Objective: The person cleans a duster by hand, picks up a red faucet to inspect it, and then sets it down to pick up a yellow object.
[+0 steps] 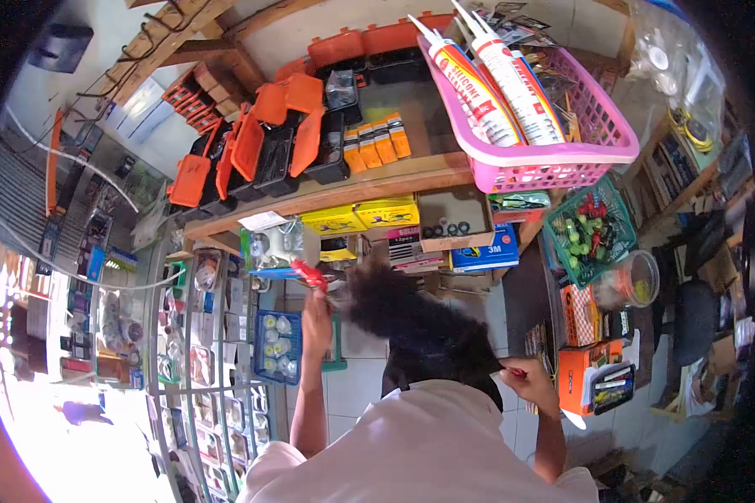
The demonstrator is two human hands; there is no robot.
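My right hand (528,381) is closed around the red handle of a dark, fluffy feather duster (415,314). The duster stretches leftward across the front of my body, its bushy end near the shelf's lower level. My left hand (316,318) is raised on the other side, fingers closed on a small red object (309,275) whose kind I cannot make out. Just behind that object is a clear bag of white items (278,249). Below and left of my left hand sits a blue basket (277,345) with several white-and-yellow items.
A pink basket (554,155) with sealant tubes (478,92) stands on the wooden shelf (335,197), beside black bins with orange lids (268,105). A green basket (591,230) and an orange box (577,377) are at right. Glass display shelving (201,352) stands at left.
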